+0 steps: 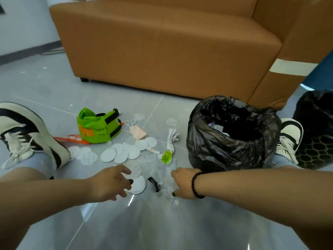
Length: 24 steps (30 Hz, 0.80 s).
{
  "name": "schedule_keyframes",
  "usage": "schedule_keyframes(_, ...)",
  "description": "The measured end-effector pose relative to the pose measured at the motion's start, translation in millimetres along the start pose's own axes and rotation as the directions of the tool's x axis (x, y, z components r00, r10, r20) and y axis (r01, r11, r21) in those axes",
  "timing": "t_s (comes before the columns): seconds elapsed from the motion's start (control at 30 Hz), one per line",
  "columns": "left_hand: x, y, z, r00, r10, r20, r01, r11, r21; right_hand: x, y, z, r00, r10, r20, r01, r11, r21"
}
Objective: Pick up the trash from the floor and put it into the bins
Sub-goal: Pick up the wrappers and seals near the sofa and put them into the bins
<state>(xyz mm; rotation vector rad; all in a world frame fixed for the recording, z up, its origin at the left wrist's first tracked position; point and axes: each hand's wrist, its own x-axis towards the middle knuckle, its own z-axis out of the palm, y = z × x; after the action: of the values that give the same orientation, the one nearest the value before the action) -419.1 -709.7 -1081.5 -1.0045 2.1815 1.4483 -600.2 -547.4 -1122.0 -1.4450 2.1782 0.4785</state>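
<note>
Trash lies on the grey floor between my spread legs. My right hand (182,183), with a black bead bracelet on the wrist, grips a crumpled clear plastic wrap (162,173) down on the floor. My left hand (111,183) hovers with spread, loosely bent fingers, one fingertip touching a small stack of white discs (137,185). A bin lined with a black bag (232,141) stands right of the litter, just beyond my right wrist. A second black-lined bin (315,123) stands at the far right.
More litter lies ahead: a green pouch (97,127), several white discs (126,150), a peach face mask (137,131), a white crumpled wrapper (172,139), a green sachet (166,156), an orange wrapper (75,138). My shoes (32,134) flank it. A brown sofa (162,51) stands behind.
</note>
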Motion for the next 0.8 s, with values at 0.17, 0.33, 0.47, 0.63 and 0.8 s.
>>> schedule_keyframes(0.17, 3.2, 0.7, 2.7, 0.998, 0.027, 0.054, -0.028, 0.999, 0.030, 40.1, -21.3, 9.3, 0.980, 0.199, 0.001, -0.189, 0.931, 0.312)
schedule_keyframes(0.33, 4.6, 2.0, 1.2, 0.995, 0.071, 0.073, -0.076, 0.995, 0.062, 49.5, -29.6, 22.9, 0.963, 0.267, -0.041, -0.236, 0.904, 0.356)
schedule_keyframes(0.47, 5.4, 7.7, 0.5, 0.995, 0.081, 0.064, -0.085, 0.995, 0.059, 38.5, -23.9, 8.2, 0.967, 0.246, -0.067, -0.213, 0.924, 0.317)
schedule_keyframes(0.63, -3.4, 28.3, 5.3, 0.994, 0.100, 0.049, -0.101, 0.995, 0.017, -2.7, -16.1, -40.6, 0.972, 0.172, -0.158, -0.123, 0.952, 0.279)
schedule_keyframes(0.8, -28.0, 72.0, 8.3, 0.969, 0.239, -0.059, -0.239, 0.971, 0.003, -74.6, -6.2, -95.7, 0.934, 0.094, -0.346, 0.050, 0.921, 0.386)
